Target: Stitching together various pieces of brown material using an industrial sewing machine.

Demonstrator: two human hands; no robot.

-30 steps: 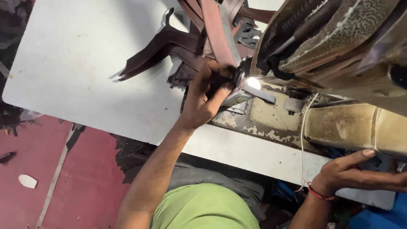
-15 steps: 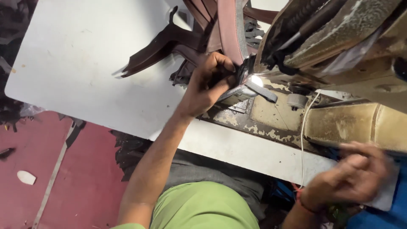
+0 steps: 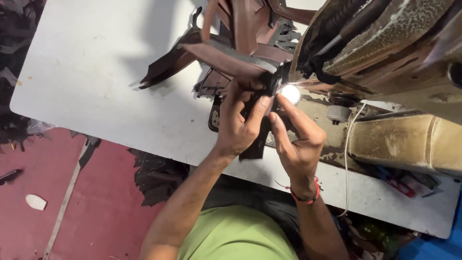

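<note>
Head view: at the left, a white table is seen, with dark scraps on the red floor below its edge. Further right, a pile of brown leather strips lies fanned out on the tabletop, some flat and some standing up in loose curves. Just right of the pile, the left hand is closed around a dark brown leather piece, the thumb laid over it and the fingers curled beneath; the piece hangs down past the table edge and runs up toward the lit needle area. Touching it from the other side, the right hand is held partly closed, its fingertips pinched on the piece's edge beside the small work lamp. Behind both hands a worn sewing machine stands. The leather is judged light, limp yet tough, bending under its own weight and not fragile; a somewhat slick face is likely. A hold with 2 hands near the edges, close to the needle, is judged best for keeping it flat.
</note>
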